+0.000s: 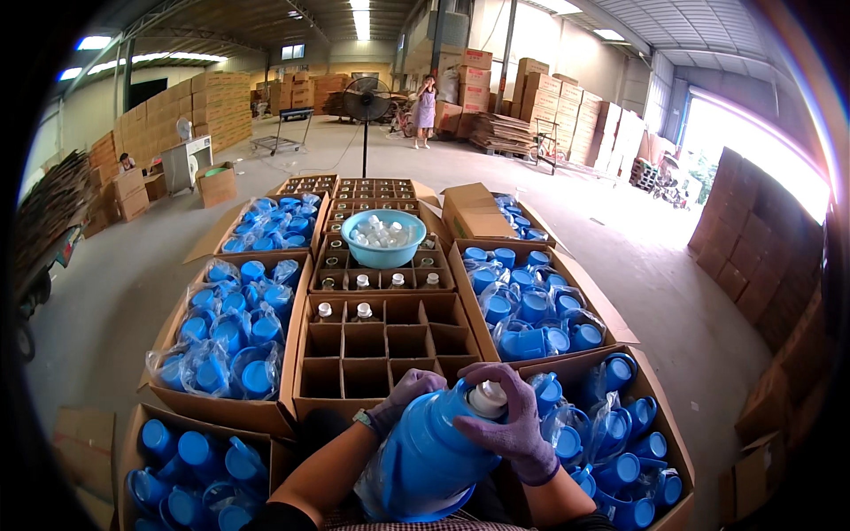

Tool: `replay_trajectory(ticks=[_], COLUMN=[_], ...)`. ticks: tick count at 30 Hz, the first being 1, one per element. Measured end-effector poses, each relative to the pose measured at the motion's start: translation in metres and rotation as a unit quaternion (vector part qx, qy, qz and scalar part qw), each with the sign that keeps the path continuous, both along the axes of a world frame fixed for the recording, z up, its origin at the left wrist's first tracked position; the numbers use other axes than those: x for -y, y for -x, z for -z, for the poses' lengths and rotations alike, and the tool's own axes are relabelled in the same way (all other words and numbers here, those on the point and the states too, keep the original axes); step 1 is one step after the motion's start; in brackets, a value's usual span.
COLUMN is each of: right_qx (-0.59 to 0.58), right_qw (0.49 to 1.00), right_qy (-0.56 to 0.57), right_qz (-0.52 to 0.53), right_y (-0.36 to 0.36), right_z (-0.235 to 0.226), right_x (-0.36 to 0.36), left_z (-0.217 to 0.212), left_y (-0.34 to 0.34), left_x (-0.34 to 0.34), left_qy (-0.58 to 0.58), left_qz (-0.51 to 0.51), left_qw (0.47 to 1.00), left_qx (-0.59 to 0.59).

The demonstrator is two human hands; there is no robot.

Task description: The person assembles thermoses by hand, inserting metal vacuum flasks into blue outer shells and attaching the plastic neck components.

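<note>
The blue flask (423, 456) sits at the person's lap, before the divided carton (341, 405). Its long axis is tilted: base toward the person, mouth and white stopper (487, 400) up, forward and rightward. The right hand (515, 427) clamps the flask's mouth around the stopper. The left hand (407, 395) is curled beside the shoulder; its grip cannot be determined. Red print on the far cartons (475, 76) is too small to read.

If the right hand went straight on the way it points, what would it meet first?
Probably the white cap, which the right hand curves around, though depth leaves exact contact unclear.
</note>
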State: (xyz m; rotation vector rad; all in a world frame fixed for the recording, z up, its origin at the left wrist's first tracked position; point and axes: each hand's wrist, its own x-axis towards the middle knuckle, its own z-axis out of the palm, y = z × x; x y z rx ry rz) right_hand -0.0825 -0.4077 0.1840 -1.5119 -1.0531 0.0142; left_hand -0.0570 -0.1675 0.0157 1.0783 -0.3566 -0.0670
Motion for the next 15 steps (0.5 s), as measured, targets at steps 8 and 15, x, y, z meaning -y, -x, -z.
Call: replay_trajectory(ticks=[8,15], right_qx=[0.163,0.001], right_qw=[0.867,0.858], right_qy=[-0.078,-0.019], right_qz=[-0.465,-0.514], right_y=[-0.011,-0.068], right_z=[-0.032,-0.01], right_x=[-0.032,-0.044], left_z=[-0.021,0.004], left_y=[0.024,0.014], left_x=[0.015,0.013], left_qy=[-0.134,-0.008], left_qz=[0.044,-0.014], left_qw=[0.99,0.999], left_qx=[0.015,-0.035])
